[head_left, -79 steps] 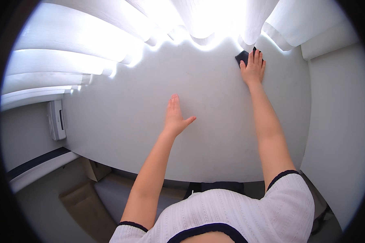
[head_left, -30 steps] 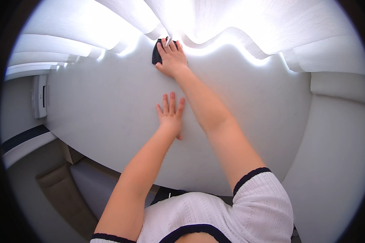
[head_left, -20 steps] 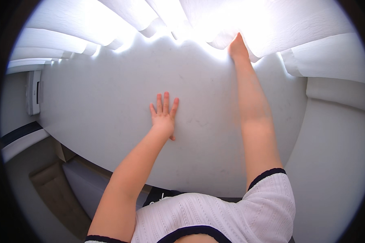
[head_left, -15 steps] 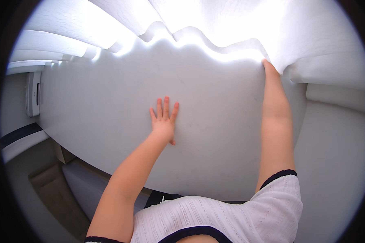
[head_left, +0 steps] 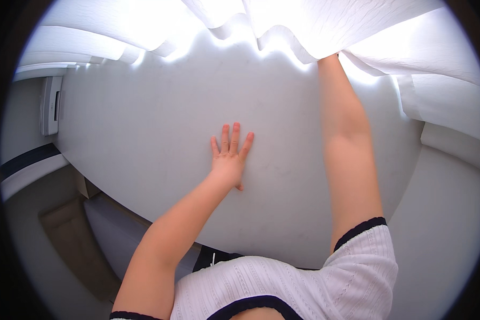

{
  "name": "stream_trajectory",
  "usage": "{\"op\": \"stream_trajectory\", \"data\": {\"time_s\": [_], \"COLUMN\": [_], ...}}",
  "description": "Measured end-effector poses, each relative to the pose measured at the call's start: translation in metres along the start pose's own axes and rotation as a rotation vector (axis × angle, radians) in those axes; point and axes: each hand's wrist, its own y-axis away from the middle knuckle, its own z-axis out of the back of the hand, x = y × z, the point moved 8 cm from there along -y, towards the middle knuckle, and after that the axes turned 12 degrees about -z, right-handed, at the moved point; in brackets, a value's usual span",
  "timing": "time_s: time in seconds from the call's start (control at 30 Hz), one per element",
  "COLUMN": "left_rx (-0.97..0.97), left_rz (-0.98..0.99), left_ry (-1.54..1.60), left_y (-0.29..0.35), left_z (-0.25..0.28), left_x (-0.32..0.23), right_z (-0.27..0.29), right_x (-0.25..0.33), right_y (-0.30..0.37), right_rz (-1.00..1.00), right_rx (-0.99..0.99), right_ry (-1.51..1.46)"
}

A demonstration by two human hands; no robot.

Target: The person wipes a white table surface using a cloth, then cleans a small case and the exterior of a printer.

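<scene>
My left hand [head_left: 229, 160] lies flat on a broad pale grey surface [head_left: 160, 133], its fingers spread and nothing in it. My right arm [head_left: 349, 144] stretches over the right side of that surface toward a sheer white curtain [head_left: 288, 24]. The curtain's wavy lower hem falls across my right wrist and hides the hand and its fingers. I cannot make out whether that hand holds anything. Strong light comes through the fabric and glows along the hem.
A white box-shaped unit [head_left: 51, 106] with a dark slot is at the far left. Below it runs a dark strip [head_left: 29, 160] above a white ledge. A brown padded panel [head_left: 72, 245] and a grey surface [head_left: 114, 229] lie at lower left. Pale wall [head_left: 437, 213] borders the right.
My right arm has reached farther in, and its hand has gone behind the curtain. The hem hangs in different folds. My left hand stays flat while the view has shifted slightly.
</scene>
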Motion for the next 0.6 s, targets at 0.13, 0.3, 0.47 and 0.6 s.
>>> {"op": "stream_trajectory", "data": {"time_s": [0.13, 0.3, 0.47, 0.6], "left_rx": [0.030, -0.027, -0.016, -0.088], "left_rz": [-0.019, -0.040, -0.041, -0.041], "left_ry": [0.033, 0.070, 0.082, 0.115], "left_y": [0.002, 0.005, 0.002, 0.009], "left_z": [0.004, 0.000, 0.000, -0.004], "left_x": [0.000, 0.003, 0.003, 0.008], "right_z": [-0.023, -0.052, -0.098, -0.038], "right_x": [0.105, 0.206, 0.232, 0.145], "right_y": [0.033, 0.099, 0.139, 0.084], "right_rz": [0.216, 0.355, 0.763, 0.294], "right_rx": [0.080, 0.427, 0.319, 0.293], "right_ry": [-0.089, -0.394, 0.079, -0.027]}}
